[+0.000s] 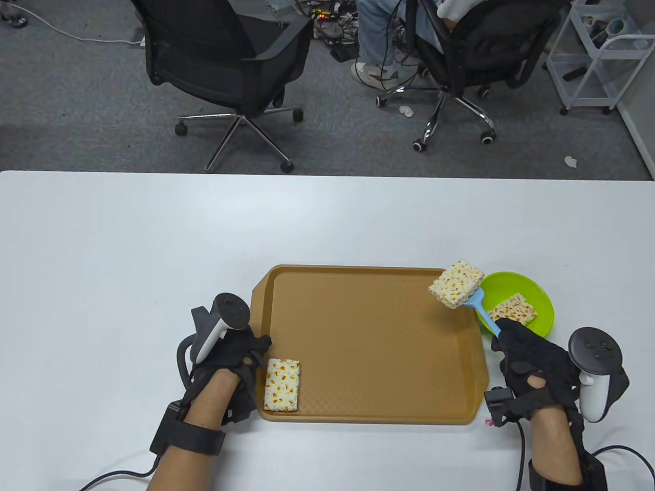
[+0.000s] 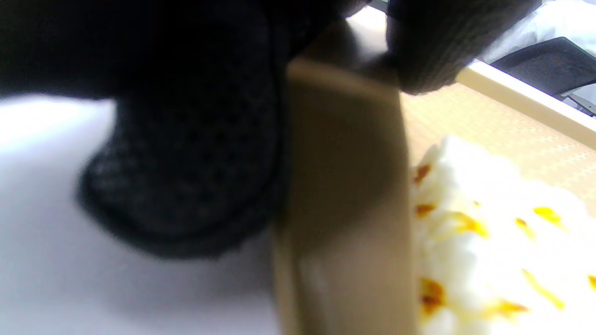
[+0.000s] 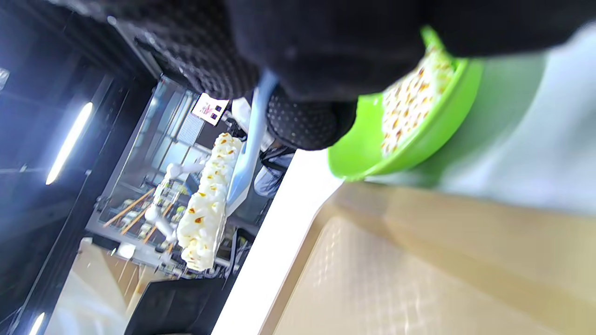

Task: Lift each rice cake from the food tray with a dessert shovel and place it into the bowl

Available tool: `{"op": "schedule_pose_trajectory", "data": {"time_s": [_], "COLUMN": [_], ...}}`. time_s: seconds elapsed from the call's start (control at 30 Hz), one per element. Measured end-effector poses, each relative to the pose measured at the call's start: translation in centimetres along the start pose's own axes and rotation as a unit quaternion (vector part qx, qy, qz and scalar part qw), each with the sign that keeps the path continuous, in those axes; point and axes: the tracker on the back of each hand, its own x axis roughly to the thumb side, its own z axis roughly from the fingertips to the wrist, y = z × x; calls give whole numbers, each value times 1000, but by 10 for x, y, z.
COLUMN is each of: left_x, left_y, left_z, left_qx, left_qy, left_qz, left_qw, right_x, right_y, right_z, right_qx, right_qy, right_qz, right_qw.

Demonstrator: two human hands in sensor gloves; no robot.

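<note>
A brown food tray (image 1: 368,348) lies on the white table with one rice cake (image 1: 281,385) in its near left corner. My left hand (image 1: 258,353) grips the tray's left rim (image 2: 344,209), thumb on top and fingers (image 2: 186,186) outside, right beside that rice cake (image 2: 493,251). My right hand (image 1: 506,332) holds the blue dessert shovel (image 1: 485,312) by its handle. A second rice cake (image 1: 456,284) rides on the shovel's blade, raised over the tray's far right corner next to the green bowl (image 1: 542,302). One rice cake (image 1: 514,309) lies in the bowl.
The bowl (image 3: 419,139) stands on the table against the tray's right edge. Two office chairs (image 1: 230,61) and a seated person's legs (image 1: 378,36) are beyond the table's far edge, with a white trolley (image 1: 593,56) at the far right.
</note>
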Motion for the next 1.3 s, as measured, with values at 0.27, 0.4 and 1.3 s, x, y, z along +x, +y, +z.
{"op": "schedule_pose_trajectory", "data": {"time_s": [0.27,0.4,1.3], "left_x": [0,0,-2], "left_y": [0,0,1], "left_z": [0,0,0], "left_qx": [-1,-5,-7], "left_qy": [0,-2,-3], "left_qz": [2,5,9], "left_qw": [1000,1000,1000], "right_x": [-19,-29,-8], "right_y": [-21,-28,-12], "right_z": [-11,-17,-13], "right_qx": [-53,-65,-265], "right_qy": [68,107,25], "right_qz": [-7,-7,328], "right_qw": [996,992,906]}}
